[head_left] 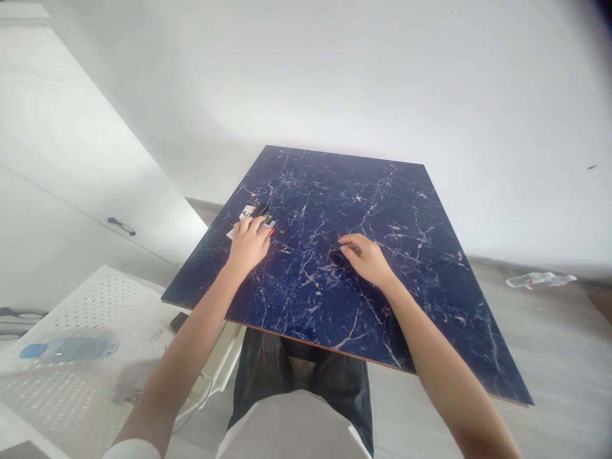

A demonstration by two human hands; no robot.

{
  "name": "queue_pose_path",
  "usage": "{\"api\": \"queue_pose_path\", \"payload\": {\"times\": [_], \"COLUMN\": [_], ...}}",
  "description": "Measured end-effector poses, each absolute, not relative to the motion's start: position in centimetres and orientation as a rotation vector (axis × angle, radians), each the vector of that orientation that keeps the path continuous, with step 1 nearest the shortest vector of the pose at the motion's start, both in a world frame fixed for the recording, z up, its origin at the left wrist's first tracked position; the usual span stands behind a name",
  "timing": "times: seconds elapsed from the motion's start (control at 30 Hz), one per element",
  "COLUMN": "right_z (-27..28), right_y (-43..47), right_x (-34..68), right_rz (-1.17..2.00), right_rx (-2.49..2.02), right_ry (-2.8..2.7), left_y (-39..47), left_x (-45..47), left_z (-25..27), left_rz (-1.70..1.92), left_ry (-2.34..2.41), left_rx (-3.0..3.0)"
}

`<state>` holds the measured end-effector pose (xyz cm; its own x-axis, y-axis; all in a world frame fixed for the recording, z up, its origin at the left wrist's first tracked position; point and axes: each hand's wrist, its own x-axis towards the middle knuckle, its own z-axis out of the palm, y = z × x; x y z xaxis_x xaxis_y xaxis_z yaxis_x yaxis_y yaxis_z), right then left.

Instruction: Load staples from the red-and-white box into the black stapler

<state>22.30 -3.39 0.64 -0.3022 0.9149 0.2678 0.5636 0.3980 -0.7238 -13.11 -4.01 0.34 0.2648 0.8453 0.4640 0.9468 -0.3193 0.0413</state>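
Observation:
A blue marble-patterned tabletop [310, 280] with white and gold veins spreads out in front of me. On its left part, my left hand [249, 243] reaches over a small flat packet [247, 211] in white, black and red, fingers bent around it from above. The hand covers much of the packet, so its exact kind is hard to make out. Near the middle right, my right hand [367, 260] hovers low over or rests on the surface with curled fingers. A gap shows between its thumb and forefinger, with nothing visible in it; a dark shadow lies beneath.
To the left, a white perforated surface [90, 293] holds a clear bottle with a blue cap [81, 347]. A white cabinet with a black handle [122, 226] stands behind it. Clear plastic [540, 279] lies on the floor at right. A pale wall [335, 76] rises beyond the tabletop.

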Motion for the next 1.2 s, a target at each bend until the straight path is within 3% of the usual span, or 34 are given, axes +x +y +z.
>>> {"api": "queue_pose_path", "payload": {"times": [0.33, 0.67, 0.93, 1.2], "right_z": [-0.5, -1.1, -1.6, -1.0], "right_y": [-3.7, -3.8, -4.4, -4.4], "right_x": [22.8, 22.7, 22.8, 23.3], "right_rz": [0.608, 0.274, 0.289, 0.326], "right_rx": [-1.171, -1.23, -1.395, -1.391], "right_ry": [-2.073, -2.18, -2.402, -2.489], "left_y": [-2.3, -0.9, -1.7, -1.7], "left_x": [-12.2, 3.5, 1.5, 1.2], "left_z": [1.3, 1.6, 0.1, 0.4], "left_rz": [-0.66, -0.905, -0.481, -0.421], "left_ry": [-1.786, -1.313, -1.237, -1.189], "left_rx": [-2.172, -2.767, -3.073, -3.016]}}
